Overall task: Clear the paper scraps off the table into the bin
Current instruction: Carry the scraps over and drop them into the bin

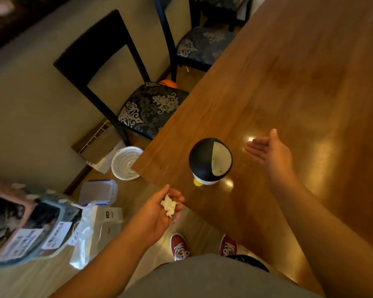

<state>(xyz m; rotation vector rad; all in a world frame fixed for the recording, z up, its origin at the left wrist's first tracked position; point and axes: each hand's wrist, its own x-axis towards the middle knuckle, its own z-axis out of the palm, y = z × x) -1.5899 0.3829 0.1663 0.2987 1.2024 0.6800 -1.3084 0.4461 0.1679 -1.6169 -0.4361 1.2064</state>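
Observation:
White crumpled paper scraps point(169, 205) lie in the cupped palm of my left hand point(159, 211), which hovers just off the table's near-left edge, palm up. A small penguin-shaped bin point(210, 161) with a black dome and a grey swing lid stands on the wooden table point(299, 93) close to its corner. My right hand point(269, 151) is flat and open above the table, just right of the bin, holding nothing. I see no loose scraps on the visible tabletop.
A white mesh basket point(126, 162) sits on the floor beside the table corner. Two dark chairs point(146, 108) with patterned seats stand along the left side. Plastic containers and bags point(91, 214) clutter the floor at lower left. My red shoes point(179, 246) are below.

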